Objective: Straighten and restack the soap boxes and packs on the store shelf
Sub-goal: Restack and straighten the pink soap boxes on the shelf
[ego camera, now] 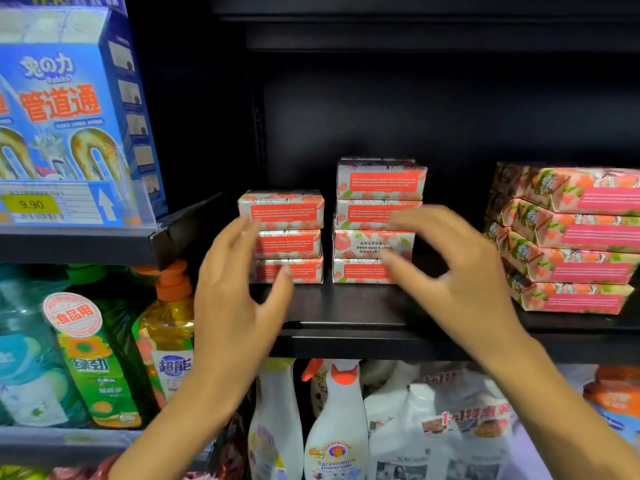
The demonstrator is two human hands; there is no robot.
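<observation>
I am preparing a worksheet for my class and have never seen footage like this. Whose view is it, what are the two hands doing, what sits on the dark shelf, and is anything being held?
There is no machine here. A person wears one wide-angle camera on the head, so you look forward and down at their own hands. The left hand and right hand reach toward the black shelf with fingers loosely spread. Neither holds anything. The fingers are blurred, so I cannot tell whether they touch the boxes. Small soap boxes stand on the shelf: a left stack of three and a right stack of four, which includes one upside-down box. Further right lies a pile of larger packs.
</observation>
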